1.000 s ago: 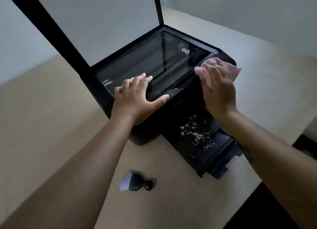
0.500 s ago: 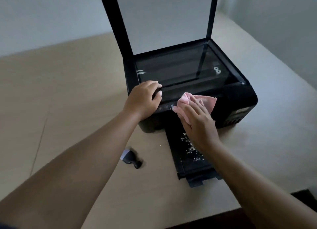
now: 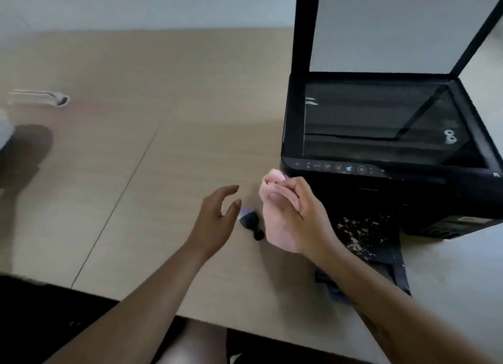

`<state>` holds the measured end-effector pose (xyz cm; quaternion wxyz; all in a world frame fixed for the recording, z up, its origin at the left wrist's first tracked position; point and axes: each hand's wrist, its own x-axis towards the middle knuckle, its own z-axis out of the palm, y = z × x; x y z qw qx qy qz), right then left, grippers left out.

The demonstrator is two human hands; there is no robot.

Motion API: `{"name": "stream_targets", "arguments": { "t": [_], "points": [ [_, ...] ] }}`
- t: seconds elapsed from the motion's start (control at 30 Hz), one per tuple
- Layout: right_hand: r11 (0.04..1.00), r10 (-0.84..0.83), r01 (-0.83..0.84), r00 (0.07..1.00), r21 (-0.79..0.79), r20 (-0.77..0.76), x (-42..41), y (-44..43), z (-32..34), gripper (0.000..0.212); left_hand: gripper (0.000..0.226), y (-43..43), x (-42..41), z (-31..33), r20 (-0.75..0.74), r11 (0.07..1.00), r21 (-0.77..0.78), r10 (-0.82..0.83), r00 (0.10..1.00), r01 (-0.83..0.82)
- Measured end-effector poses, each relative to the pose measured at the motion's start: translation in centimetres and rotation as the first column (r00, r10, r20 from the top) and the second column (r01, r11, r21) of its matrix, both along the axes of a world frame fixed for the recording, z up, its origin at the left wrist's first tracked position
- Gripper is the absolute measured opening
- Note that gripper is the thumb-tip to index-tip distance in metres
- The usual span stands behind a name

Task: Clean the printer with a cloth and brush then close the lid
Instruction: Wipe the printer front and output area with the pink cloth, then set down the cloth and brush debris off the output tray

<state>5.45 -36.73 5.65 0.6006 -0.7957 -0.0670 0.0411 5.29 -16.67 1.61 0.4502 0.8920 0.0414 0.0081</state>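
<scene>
Nearest the person, both bare forearms reach out over the tan bench (image 3: 163, 159). The left hand (image 3: 215, 222) hangs open, fingers loosely spread and holding nothing, its thumb just beside the brush (image 3: 250, 222); whether they touch cannot be told. The right hand (image 3: 304, 214) is curled round a bunched pink cloth (image 3: 275, 227), which hangs below its fingers. The small black brush lies on the bench between the two hands. Its long axis runs diagonally, dark knob handle toward the person and pale bristles pointing away and slightly left.

Just right of the cloth, the printer's black output tray (image 3: 381, 254) carries scattered pale crumbs (image 3: 359, 227). Beyond stands the black printer (image 3: 408, 189), with a control strip (image 3: 337, 168) along its front edge and its scanner glass (image 3: 367, 124) exposed. The lid (image 3: 381, 23) stands raised at the back. Far left lies a blurred white object (image 3: 40, 96).
</scene>
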Motion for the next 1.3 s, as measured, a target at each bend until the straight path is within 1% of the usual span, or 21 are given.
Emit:
{"name": "stream_targets", "arguments": {
  "t": [0.07,0.13,0.2,0.27,0.37,0.43,0.5,0.57,0.6,0.67,0.73,0.8,0.83,0.87,0.93,1.0,1.07,1.1,1.17,1.23,1.3],
  "points": [
    [0.980,0.054,-0.006,0.970,0.201,-0.235,-0.4,1.5,0.8,0.010,0.038,0.6,-2.2,1.4,-0.174,0.976,-0.214,-0.012,0.985,-0.026],
    [0.919,0.209,-0.025,0.877,0.394,-0.432,-0.9,2.6,0.4,0.021,0.041,1.5,-4.0,2.4,-0.310,0.895,-0.445,-0.131,0.942,-0.022],
    [0.907,0.304,-0.062,0.783,0.417,-0.543,-1.2,3.4,-0.7,0.033,0.037,2.5,-5.4,2.3,-0.368,0.811,-0.582,-0.201,0.908,-0.056],
    [0.939,0.286,-0.095,0.749,0.330,-0.597,-1.4,4.4,-1.9,0.038,0.031,3.7,-6.7,1.4,-0.419,0.822,-0.546,-0.101,0.902,-0.161],
    [0.967,0.210,-0.069,0.765,0.247,-0.608,-2.2,5.6,-3.6,0.047,0.025,5.1,-8.3,-0.7,-0.451,0.868,-0.415,0.065,0.890,-0.274],
    [0.968,0.247,-0.174,0.771,0.179,-0.586,-3.4,6.8,-4.5,0.055,0.028,5.8,-9.4,-1.6,-0.469,0.871,-0.366,0.131,0.873,-0.328],
    [0.957,0.205,-0.285,0.791,-0.051,-0.576,-4.5,7.6,-5.9,0.061,0.031,6.6,-10.0,-2.2,-0.451,0.879,-0.302,0.209,0.867,-0.369],
    [0.928,0.066,-0.239,0.861,-0.287,-0.504,-4.9,8.4,-7.7,0.041,0.031,8.0,-10.7,-2.8,-0.444,0.889,-0.256,0.242,0.863,-0.381],
    [0.927,0.019,-0.198,0.873,-0.319,-0.488,-4.9,8.7,-8.0,0.025,0.028,8.6,-10.9,-3.0,-0.455,0.895,-0.236,0.243,0.857,-0.379],
    [0.949,0.011,-0.169,0.860,-0.265,-0.510,-4.7,9.2,-7.7,0.013,0.020,10.0,-11.1,-3.4,-0.481,0.894,-0.224,0.246,0.842,-0.389],
    [0.969,0.095,-0.204,0.829,-0.142,-0.551,-4.3,9.9,-7.1,0.017,0.020,11.3,-11.2,-3.4,-0.492,0.872,-0.269,0.241,0.837,-0.409],
    [0.970,0.214,-0.238,0.756,0.044,-0.619,-3.6,11.0,-6.6,0.020,0.028,12.5,-11.1,-3.3,-0.488,0.832,-0.347,0.233,0.841,-0.432],
    [0.968,0.231,-0.239,0.738,0.074,-0.634,-3.2,11.6,-6.5,0.021,0.031,13.0,-10.9,-3.3,-0.479,0.819,-0.361,0.247,0.842,-0.446],
    [0.971,0.202,-0.237,0.757,0.028,-0.622,-2.6,12.3,-6.7,0.019,0.030,13.3,-10.5,-3.3,-0.461,0.812,-0.355,0.280,0.842,-0.464],
    [0.960,0.057,-0.183,0.867,-0.210,-0.494,-1.5,13.5,-7.3,0.017,0.023,13.7,-9.6,-3.8,-0.403,0.832,-0.244,0.380,0.833,-0.498],
    [0.867,-0.026,-0.117,0.960,-0.485,-0.277,-1.2,14.2,-7.9,0.025,0.020,13.6,-8.8,-4.5,-0.309,0.880,-0.032,0.442,0.842,-0.474],
    [0.702,0.096,-0.105,0.994,-0.704,-0.053,-1.8,14.2,-8.5,0.029,0.033,13.1,-8.9,-5.2,-0.146,0.909,0.241,0.381,0.913,-0.340],
    [0.629,0.193,-0.128,0.981,-0.767,-0.005,-2.5,13.9,-9.1,0.031,0.043,12.7,-9.2,-5.8,-0.076,0.893,0.379,0.290,0.954,-0.242],
    [0.516,0.324,-0.198,0.946,-0.833,-0.024,-3.9,13.4,-10.4,0.034,0.058,12.0,-9.4,-7.0,-0.041,0.853,0.520,0.072,0.997,-0.040],
    [0.425,0.367,-0.205,0.930,-0.882,-0.039,-5.1,13.0,-11.7,0.036,0.068,11.3,-9.2,-7.8,-0.132,0.814,0.564,-0.080,0.988,0.141],
    [0.416,0.370,-0.141,0.929,-0.898,0.025,-5.5,12.7,-12.3,0.035,0.077,10.8,-9.0,-8.7,-0.197,0.794,0.568,-0.124,0.972,0.217]
  ]
}}
